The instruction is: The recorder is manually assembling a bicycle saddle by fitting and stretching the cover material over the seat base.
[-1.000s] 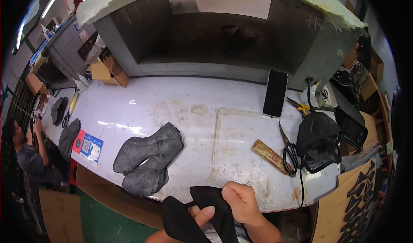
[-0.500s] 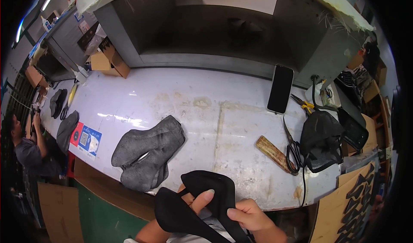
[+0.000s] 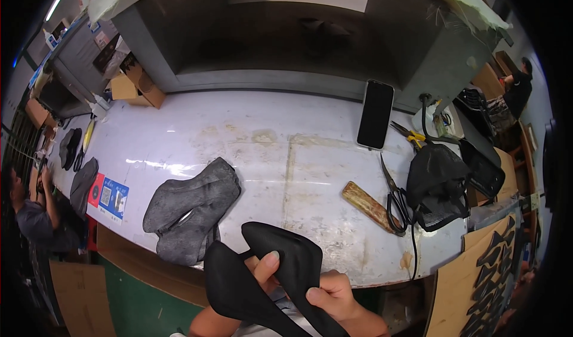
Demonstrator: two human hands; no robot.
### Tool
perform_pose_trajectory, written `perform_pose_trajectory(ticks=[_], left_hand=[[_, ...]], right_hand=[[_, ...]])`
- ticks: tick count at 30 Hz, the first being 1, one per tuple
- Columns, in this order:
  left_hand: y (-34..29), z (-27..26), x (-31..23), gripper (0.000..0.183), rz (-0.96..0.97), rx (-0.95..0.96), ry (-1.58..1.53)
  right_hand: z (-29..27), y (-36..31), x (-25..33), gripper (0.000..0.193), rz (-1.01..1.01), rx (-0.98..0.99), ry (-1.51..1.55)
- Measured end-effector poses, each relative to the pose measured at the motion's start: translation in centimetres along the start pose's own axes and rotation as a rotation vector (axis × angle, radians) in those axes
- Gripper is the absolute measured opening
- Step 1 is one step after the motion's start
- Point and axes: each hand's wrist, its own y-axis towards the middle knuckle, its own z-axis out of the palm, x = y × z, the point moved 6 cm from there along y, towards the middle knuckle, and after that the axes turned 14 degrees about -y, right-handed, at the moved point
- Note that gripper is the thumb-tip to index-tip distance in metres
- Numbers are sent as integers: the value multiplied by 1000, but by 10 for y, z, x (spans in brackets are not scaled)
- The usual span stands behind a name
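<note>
A black bike saddle with two padded wings and a long gap between them is held over the table's near edge. My left hand grips it through the gap, with a thumb pressed against the inner side of the right wing; its other fingers are mostly hidden by the saddle. My right hand is closed on the saddle's outer right edge, thumb on top. Just left of the saddle, a pair of grey, soft-looking saddle covers lies on the white table, one overlapping the other.
To the right lie black scissors, a worn wooden bar, yellow-handled pliers, a phone and a black mesh cap. A grey open-fronted box stands behind. At far left a person works; another person is far right.
The whole view has shifted slightly, moving table items left. Both hands still hold the saddle, which is tilted a little differently, its wings showing more of their tops.
</note>
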Motion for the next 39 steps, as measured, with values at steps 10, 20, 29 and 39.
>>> perform_pose_trajectory(ticks=[10, 20, 29, 39], left_hand=[[-5, -9, 23, 72, -165, 618, -165], [-7, -9, -12, 53, 345, -12, 123], [-35, -19, -4, 48, 521, -97, 509], [-21, 1, -6, 50, 346, -83, 137]], right_hand=[[-25, 22, 44, 12, -275, -214, -333], [-27, 13, 18, 48, -236, -288, 180], [-16, 20, 42, 24, -234, -340, -492], [-11, 6, 15, 40, -391, -402, -10]])
